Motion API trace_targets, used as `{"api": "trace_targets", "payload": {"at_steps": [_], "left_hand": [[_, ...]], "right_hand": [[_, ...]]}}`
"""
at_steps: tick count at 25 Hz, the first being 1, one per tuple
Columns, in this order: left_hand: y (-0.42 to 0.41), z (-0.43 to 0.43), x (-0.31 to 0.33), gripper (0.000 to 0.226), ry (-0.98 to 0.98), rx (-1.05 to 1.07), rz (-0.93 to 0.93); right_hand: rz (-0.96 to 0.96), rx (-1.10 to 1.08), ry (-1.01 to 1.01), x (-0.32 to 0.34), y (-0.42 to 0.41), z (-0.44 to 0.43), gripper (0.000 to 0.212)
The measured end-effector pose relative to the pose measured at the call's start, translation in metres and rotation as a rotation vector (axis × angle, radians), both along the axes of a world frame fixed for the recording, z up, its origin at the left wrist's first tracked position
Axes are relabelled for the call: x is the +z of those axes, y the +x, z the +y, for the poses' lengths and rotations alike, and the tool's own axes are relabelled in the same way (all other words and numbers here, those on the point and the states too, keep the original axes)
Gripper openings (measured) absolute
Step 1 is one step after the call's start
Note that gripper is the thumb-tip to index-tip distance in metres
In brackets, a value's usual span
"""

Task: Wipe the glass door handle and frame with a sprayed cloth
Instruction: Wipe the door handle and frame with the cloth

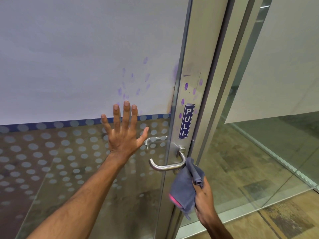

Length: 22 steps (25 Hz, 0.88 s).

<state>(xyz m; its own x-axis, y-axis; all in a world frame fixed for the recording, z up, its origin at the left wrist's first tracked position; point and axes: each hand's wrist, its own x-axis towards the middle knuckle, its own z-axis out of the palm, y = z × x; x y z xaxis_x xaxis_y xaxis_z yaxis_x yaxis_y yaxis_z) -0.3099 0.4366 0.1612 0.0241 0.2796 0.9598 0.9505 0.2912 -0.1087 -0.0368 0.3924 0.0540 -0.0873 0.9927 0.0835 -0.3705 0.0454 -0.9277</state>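
Right hand (203, 194) grips cloth (185, 187) at handle (165, 165); left hand (124, 133) splayed on glass (69, 66).

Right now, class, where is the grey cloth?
In the head view, lower right: the grey cloth is bunched in the right hand, its top corner touching the bend of the steel door handle, below the PULL sticker.

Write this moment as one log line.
left hand: flat on glass | right hand: holds cloth at handle | frame: purple smudges
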Motion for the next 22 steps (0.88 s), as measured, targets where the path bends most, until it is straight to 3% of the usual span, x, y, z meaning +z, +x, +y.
{"api": "trace_targets", "payload": {"at_steps": [2, 4, 7, 15, 20, 22], "left_hand": [[0.000, 0.000, 0.000, 0.091, -0.001, -0.005, -0.003], [0.000, -0.001, 0.000, 0.091, -0.008, -0.011, -0.008], [0.001, -0.002, 0.001, 0.091, -0.011, -0.019, -0.017], [0.001, -0.002, 0.001, 0.091, -0.022, -0.006, -0.008], [0.000, -0.002, 0.001, 0.091, -0.030, -0.014, -0.019], [0.000, -0.001, 0.000, 0.091, -0.023, -0.012, -0.014]], "right_hand": [[-0.084, -0.049, 0.167, 0.008, 0.011, 0.002, 0.034], [-0.353, -0.185, 0.319, 0.024, 0.010, 0.015, 0.049], [-0.764, -0.109, 0.511, 0.037, -0.013, 0.027, 0.062], [-0.838, -0.466, 0.481, 0.016, -0.092, -0.020, 0.058], [-0.903, -0.439, 0.539, 0.031, -0.130, -0.047, 0.064], [-0.810, -0.395, 0.490, 0.037, -0.112, -0.044, 0.066]]}}
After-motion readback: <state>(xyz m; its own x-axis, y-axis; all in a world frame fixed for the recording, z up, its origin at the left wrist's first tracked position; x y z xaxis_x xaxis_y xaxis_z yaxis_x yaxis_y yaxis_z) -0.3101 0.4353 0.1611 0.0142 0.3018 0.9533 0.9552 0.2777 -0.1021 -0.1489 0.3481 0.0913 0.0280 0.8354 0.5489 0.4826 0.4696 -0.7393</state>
